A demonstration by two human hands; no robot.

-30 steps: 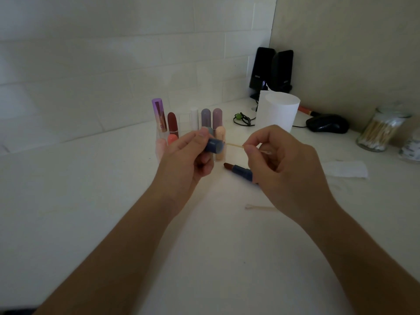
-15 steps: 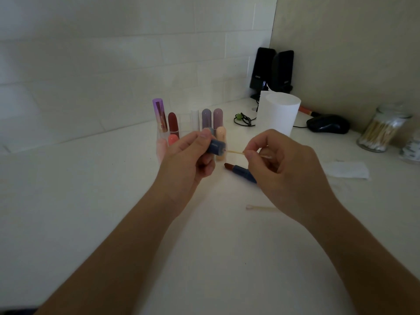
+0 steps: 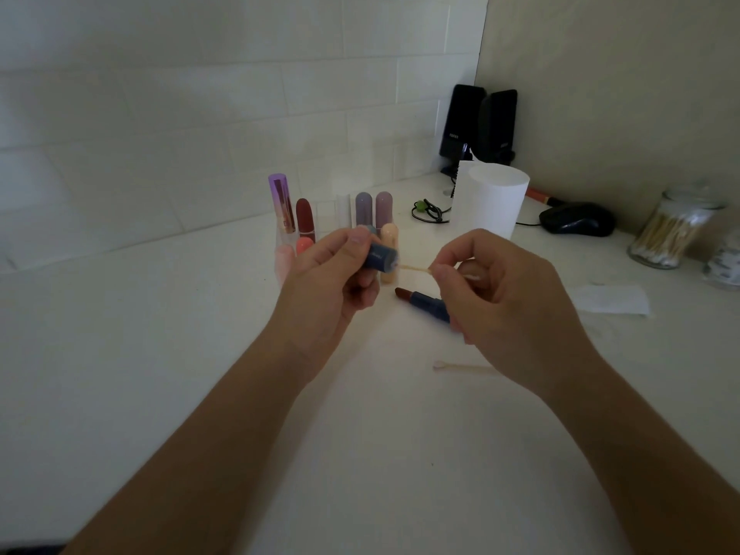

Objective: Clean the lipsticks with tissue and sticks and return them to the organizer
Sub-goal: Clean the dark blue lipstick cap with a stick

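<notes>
- Several capped lipsticks (image 3: 304,215) stand upright in a clear organizer (image 3: 326,212) at the back left of the white table (image 3: 160,354). The tallest one, purple (image 3: 281,202), is at its left end.
- The left hand (image 3: 328,282) is raised just in front of the organizer. Its thumb and curled fingers grip a short blue cap (image 3: 380,258), whose open end faces right.
- A thin stick (image 3: 414,268) runs sideways between the two hands, its left tip at the mouth of the cap. Whether the tip goes inside cannot be told.
- The right hand (image 3: 508,306) pinches the stick's other end between thumb and forefinger, with the remaining fingers curled in.
- An uncapped lipstick (image 3: 420,302) with a blue barrel lies on the table below the stick. Its dark red tip points left and its base is hidden behind the right hand.
- A second stick (image 3: 464,367) lies flat on the table nearer the person, partly under the right wrist.
- A white tissue roll (image 3: 488,202) stands behind the hands.
- A flat tissue sheet (image 3: 608,300) lies to the right of the right hand.
- A black mouse (image 3: 576,224) and a glass jar of sticks (image 3: 668,230) sit by the right wall.
</notes>
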